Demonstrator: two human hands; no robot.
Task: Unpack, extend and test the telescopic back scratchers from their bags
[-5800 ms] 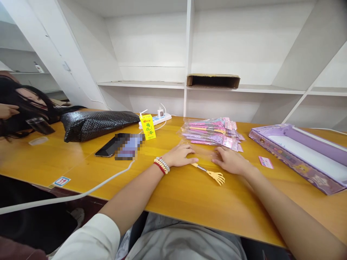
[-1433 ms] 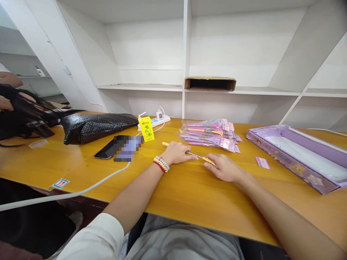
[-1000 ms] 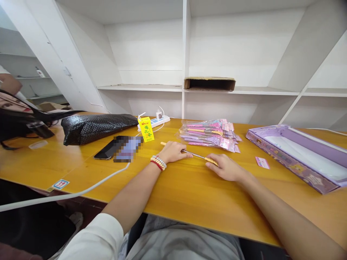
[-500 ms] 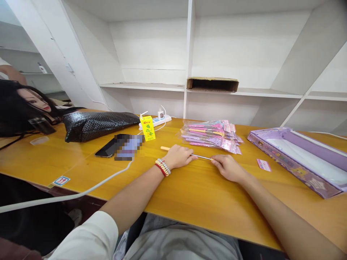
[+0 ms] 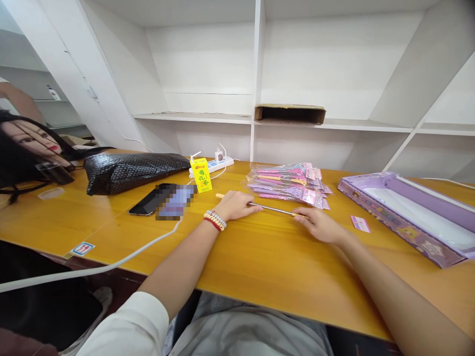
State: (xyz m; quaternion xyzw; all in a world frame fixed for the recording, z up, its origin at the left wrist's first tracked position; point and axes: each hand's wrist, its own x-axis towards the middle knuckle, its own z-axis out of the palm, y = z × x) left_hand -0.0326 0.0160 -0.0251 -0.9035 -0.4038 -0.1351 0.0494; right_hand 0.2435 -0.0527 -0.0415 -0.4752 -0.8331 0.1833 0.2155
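My left hand [image 5: 237, 204], with bead bracelets at the wrist, is closed around the yellow handle end of a telescopic back scratcher [image 5: 272, 209]; the handle tip sticks out to the left. My right hand [image 5: 317, 223] is closed on the scratcher's yellow claw end. The thin metal rod spans between both hands just above the wooden table [image 5: 260, 262]. Right behind the hands lies a stack of bagged scratchers [image 5: 287, 184] in pink and purple packaging.
A purple display box [image 5: 408, 212] lies at the right, a small pink card [image 5: 359, 224] beside it. A yellow drink carton [image 5: 201, 174], a power strip [image 5: 211, 165], a phone [image 5: 148, 201], a black bag [image 5: 129, 169] and a white cable [image 5: 111, 264] are at the left. A mannequin head [image 5: 25, 148] sits far left.
The scratcher was lifted from the table, gripped at both ends. Over the last second my hands moved apart and the metal rod between them grew longer.
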